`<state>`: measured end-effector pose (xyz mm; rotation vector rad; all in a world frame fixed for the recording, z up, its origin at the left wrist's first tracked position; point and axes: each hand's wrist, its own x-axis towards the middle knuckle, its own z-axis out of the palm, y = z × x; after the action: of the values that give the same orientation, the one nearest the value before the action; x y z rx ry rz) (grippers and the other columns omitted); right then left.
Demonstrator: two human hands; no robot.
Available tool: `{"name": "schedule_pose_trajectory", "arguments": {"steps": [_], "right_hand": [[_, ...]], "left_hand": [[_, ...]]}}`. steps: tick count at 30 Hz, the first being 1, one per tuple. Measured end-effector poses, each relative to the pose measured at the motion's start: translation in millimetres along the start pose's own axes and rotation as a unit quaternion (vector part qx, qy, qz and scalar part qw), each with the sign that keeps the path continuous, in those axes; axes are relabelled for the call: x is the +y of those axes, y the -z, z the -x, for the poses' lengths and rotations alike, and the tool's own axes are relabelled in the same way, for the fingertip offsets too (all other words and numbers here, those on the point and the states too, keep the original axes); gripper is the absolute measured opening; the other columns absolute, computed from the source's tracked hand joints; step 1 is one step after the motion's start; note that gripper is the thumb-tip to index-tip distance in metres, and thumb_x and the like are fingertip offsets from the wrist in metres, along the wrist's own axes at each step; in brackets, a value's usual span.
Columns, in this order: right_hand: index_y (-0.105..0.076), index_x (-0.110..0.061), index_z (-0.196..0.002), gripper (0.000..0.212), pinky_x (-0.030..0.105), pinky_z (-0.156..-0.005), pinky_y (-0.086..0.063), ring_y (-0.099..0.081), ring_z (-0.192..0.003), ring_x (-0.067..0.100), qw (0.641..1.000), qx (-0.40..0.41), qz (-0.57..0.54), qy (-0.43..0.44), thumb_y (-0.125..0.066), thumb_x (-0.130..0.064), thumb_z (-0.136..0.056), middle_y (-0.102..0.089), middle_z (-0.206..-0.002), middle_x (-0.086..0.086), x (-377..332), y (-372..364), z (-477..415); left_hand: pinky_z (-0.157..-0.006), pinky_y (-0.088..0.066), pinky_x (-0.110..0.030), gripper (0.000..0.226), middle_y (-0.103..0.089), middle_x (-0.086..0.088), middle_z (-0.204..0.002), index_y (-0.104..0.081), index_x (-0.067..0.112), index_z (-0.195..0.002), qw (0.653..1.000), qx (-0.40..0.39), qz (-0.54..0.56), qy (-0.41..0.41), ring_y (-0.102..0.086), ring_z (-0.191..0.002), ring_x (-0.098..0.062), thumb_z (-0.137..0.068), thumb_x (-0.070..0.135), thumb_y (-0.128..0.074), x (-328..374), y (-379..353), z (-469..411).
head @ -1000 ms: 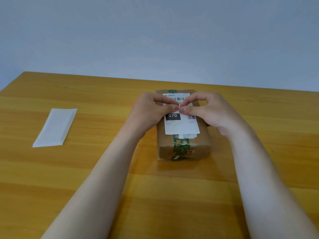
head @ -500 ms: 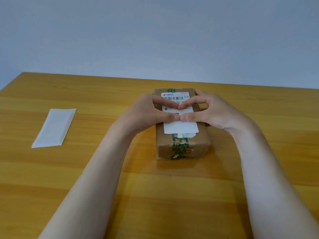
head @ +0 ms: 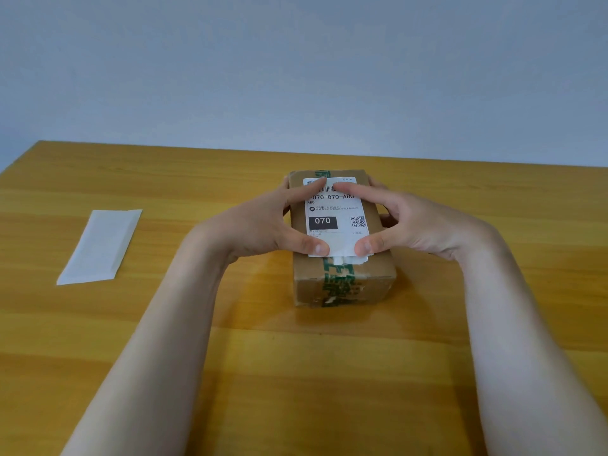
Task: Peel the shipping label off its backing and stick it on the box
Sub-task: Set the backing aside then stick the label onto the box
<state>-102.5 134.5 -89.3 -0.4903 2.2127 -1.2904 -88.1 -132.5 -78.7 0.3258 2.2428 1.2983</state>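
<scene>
Lying flat on the brown box (head: 375,286), the white label (head: 342,212) reads 070.

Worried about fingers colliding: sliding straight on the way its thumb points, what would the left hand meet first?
Probably the right hand: its thumb tip faces the left hand's across the shipping label, only bare label between.

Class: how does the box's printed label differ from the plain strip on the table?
The printed white shipping label shows a barcode; the plain white paper strip is blank. The label lies on the brown cardboard box under the left hand and right hand; the strip lies untouched on the wooden table. Both are white.
</scene>
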Motion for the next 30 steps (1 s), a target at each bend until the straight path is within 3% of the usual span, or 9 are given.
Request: {"name": "schedule_pose_trajectory", "arguments": {"steps": [6, 12, 15, 17, 21, 23, 25, 27, 30], "right_hand": [[-0.025, -0.065, -0.157, 0.128, 0.038, -0.126, -0.033, -0.037, -0.150, 0.006, 1.000, -0.018, 0.010, -0.009, -0.098, -0.053, -0.053, -0.006, -0.172, -0.033, 2, 0, 0], [-0.010, -0.056, -0.163, 0.151, 0.037, -0.128, -0.029, -0.036, -0.151, 0.000, 0.999, -0.035, -0.029, -0.015, -0.103, -0.056, -0.045, -0.023, -0.169, -0.029, 3, -1, 3], [-0.002, -0.053, -0.165, 0.160, 0.037, -0.127, -0.031, -0.041, -0.148, 0.000, 0.999, -0.033, -0.035, -0.024, -0.104, -0.057, -0.041, -0.031, -0.168, -0.026, 6, 0, 3], [0.000, -0.057, -0.163, 0.159, 0.037, -0.127, -0.031, -0.041, -0.147, -0.002, 0.999, -0.028, -0.036, -0.012, -0.104, -0.056, -0.043, -0.031, -0.166, -0.028, 6, 0, 3], [-0.041, -0.061, -0.150, 0.099, 0.049, -0.116, -0.048, -0.056, -0.136, -0.002, 0.995, 0.064, -0.053, 0.057, -0.096, -0.039, -0.071, -0.030, -0.169, -0.022, -6, -5, 1], [-0.068, -0.054, -0.126, 0.056, 0.053, -0.103, -0.057, -0.066, -0.129, 0.015, 0.987, 0.146, -0.038, 0.051, -0.091, -0.037, -0.078, -0.030, -0.170, -0.017, -12, -6, -4], [-0.078, -0.048, -0.107, 0.038, 0.055, -0.101, -0.058, -0.061, -0.135, 0.024, 0.979, 0.200, -0.010, 0.045, -0.088, -0.052, -0.070, -0.028, -0.170, -0.018, -14, -9, -10], [-0.081, -0.045, -0.096, 0.030, 0.056, -0.102, -0.055, -0.057, -0.138, 0.021, 0.973, 0.226, 0.002, 0.045, -0.084, -0.057, -0.068, -0.034, -0.166, -0.019, -16, -13, -13], [-0.083, -0.041, -0.088, 0.007, 0.044, -0.115, -0.041, -0.043, -0.148, 0.012, 0.971, 0.234, 0.045, 0.032, -0.085, -0.037, -0.083, -0.040, -0.164, -0.015, -25, -21, -14]], "left_hand": [[-0.129, -0.027, -0.042, 0.140, -0.011, 0.006, -0.178, -0.015, 0.053, -0.164, 1.000, -0.019, 0.004, -0.001, -0.025, -0.157, -0.007, -0.050, 0.052, -0.096, -5, 2, 1], [-0.130, -0.023, -0.037, 0.150, 0.004, 0.018, -0.176, -0.004, 0.043, -0.168, 0.999, -0.029, 0.011, -0.015, -0.018, -0.157, 0.001, -0.049, 0.046, -0.096, -7, 3, 4], [-0.130, -0.024, -0.035, 0.151, -0.005, 0.019, -0.176, 0.001, 0.042, -0.168, 0.999, -0.031, 0.019, -0.010, -0.020, -0.156, 0.002, -0.051, 0.043, -0.096, -9, 4, 4], [-0.125, -0.031, -0.033, 0.148, -0.027, 0.020, -0.169, 0.003, 0.043, -0.167, 0.999, -0.025, 0.044, -0.011, -0.030, -0.154, -0.002, -0.060, 0.040, -0.099, -9, 0, 3], [-0.108, -0.052, -0.037, 0.092, -0.065, 0.025, -0.134, -0.034, 0.054, -0.158, 0.991, 0.090, 0.087, -0.053, -0.060, -0.129, -0.004, -0.082, 0.043, -0.084, -1, -9, -3], [-0.110, -0.052, -0.049, 0.050, -0.070, 0.021, -0.131, -0.063, 0.055, -0.133, 0.984, 0.139, 0.071, -0.085, -0.060, -0.133, -0.016, -0.087, 0.048, -0.081, 2, -7, -6], [-0.116, -0.043, -0.055, 0.023, -0.068, 0.028, -0.129, -0.076, 0.048, -0.112, 0.977, 0.184, 0.054, -0.089, -0.049, -0.143, -0.019, -0.089, 0.047, -0.079, 7, -6, -6], [-0.120, -0.038, -0.049, 0.010, -0.059, 0.036, -0.125, -0.080, 0.040, -0.102, 0.973, 0.213, 0.044, -0.080, -0.043, -0.146, -0.014, -0.093, 0.036, -0.079, 10, -8, -4], [-0.115, -0.045, -0.047, 0.007, -0.058, 0.011, -0.150, -0.082, 0.038, -0.095, 0.971, 0.230, -0.010, -0.058, -0.036, -0.153, -0.009, -0.092, 0.032, -0.079, 12, -16, -7]]}}
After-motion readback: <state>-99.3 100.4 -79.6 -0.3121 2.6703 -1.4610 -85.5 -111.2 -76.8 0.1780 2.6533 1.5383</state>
